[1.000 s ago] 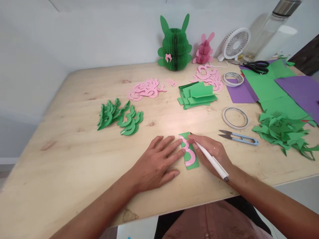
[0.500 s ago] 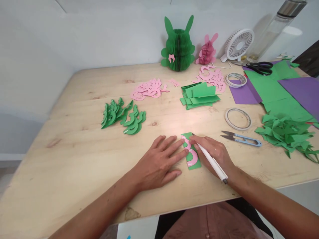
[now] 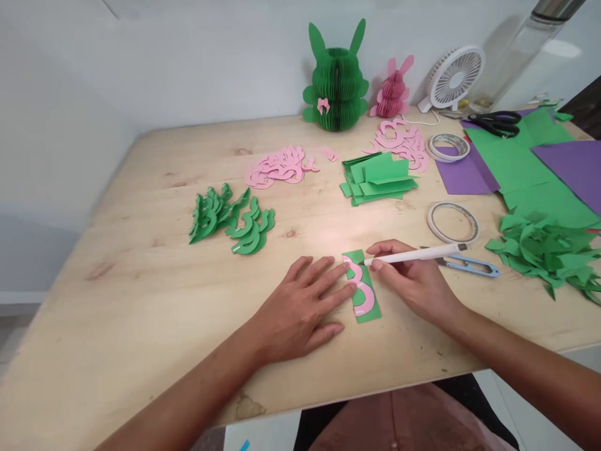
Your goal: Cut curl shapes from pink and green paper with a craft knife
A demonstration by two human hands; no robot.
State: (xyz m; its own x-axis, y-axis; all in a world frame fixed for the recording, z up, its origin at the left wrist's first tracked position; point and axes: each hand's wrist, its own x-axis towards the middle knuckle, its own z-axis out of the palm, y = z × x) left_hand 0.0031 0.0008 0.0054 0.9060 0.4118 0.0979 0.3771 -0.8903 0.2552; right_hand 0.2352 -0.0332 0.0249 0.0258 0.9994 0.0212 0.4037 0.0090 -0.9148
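Pink paper cutout [image 3: 369, 297], one wavy piece, lies on one green rectangle [image 3: 365, 274]. To its left, your left hand [image 3: 300, 307] rests with fingers spread, touching it; rightward, your right hand [image 3: 417, 282] pinches one slim white pen [image 3: 417, 254]; beyond, two ring-shaped tape rolls [image 3: 449, 156].

A pale wooden table [image 3: 117, 269], its grain dotted with brown knots, stood against a plain whitish wall [image 3: 211, 56] on the far side. At left, a light skirting [image 3: 16, 297] ran low; pale floor [image 3: 511, 401] showed near right. Soft light brightened the table's middle.
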